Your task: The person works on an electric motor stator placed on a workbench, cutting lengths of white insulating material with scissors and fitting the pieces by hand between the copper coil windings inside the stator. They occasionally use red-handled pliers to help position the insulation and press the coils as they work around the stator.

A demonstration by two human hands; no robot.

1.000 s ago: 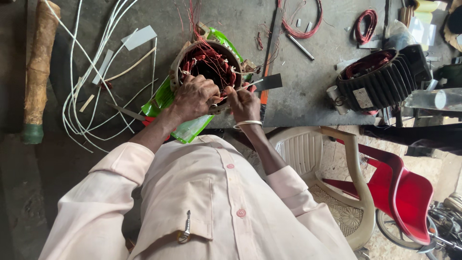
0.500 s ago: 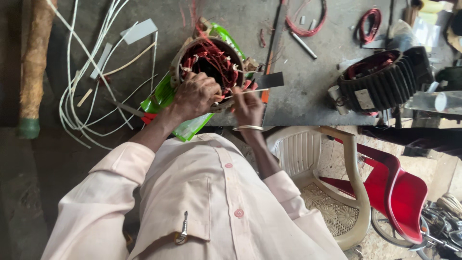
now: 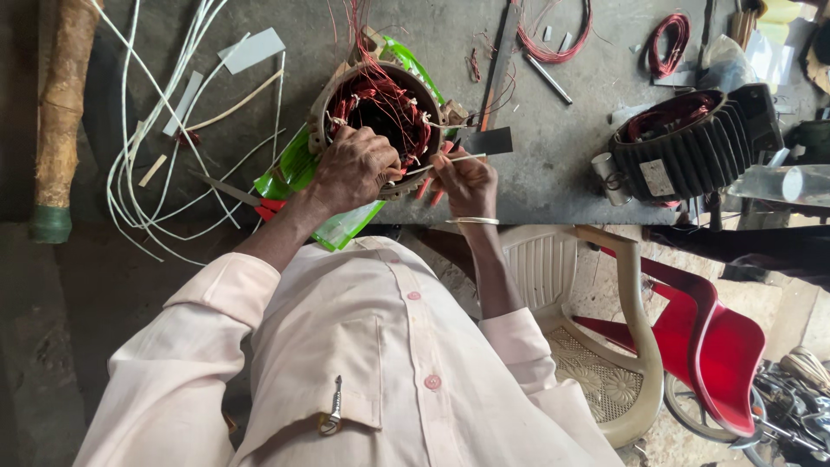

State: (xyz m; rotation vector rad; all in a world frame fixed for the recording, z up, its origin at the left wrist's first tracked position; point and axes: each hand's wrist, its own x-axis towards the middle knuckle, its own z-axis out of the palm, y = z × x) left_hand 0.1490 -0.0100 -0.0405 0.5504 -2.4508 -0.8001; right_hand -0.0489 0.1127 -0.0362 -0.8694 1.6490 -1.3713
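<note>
Across the grey tabletop [image 3: 553, 186], a black finned motor housing [image 3: 692, 143] is sitting at the right and white sleeving [image 3: 156, 147] is sprawling at the left. Near the front edge, the stator [image 3: 380, 117] is lying with its bore facing up. Over its rim the left hand [image 3: 353, 169] is curling, gripping. Beside it, the right hand [image 3: 465, 180] is pinching a thin white stick [image 3: 450, 161], lying crosswise toward the windings.

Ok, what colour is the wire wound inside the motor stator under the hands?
Reddish copper windings, clearest in the head view.
</note>
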